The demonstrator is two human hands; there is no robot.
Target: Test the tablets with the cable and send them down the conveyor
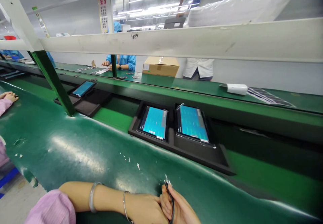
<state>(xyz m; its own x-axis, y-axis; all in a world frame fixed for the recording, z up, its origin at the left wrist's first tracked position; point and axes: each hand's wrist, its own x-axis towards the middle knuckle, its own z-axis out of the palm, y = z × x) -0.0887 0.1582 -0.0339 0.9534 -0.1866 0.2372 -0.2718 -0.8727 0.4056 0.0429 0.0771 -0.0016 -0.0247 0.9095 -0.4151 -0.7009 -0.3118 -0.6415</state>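
My right hand [180, 205] is at the bottom of the view, its thumb and curled fingers closed on a thin black cable [172, 202]. The cable's pale, shiny tip sticks up above the fingertips. My left hand [148, 209] reaches in from the left and meets the right hand. Its back shows, but its fingers are hidden, and whether it also grips the cable cannot be seen. Beyond the hands, two tablets with lit blue screens, a left tablet [154, 122] and a right tablet [192, 123], lie in a black tray [199, 152].
Small white scraps [138, 166] lie on the green bench [75, 150]. Another tablet [83, 88] sits in a tray further left, behind a green post [54, 82]. A co-worker's hands [8, 96] rest at the left edge. A cardboard box [160, 65] stands across the line.
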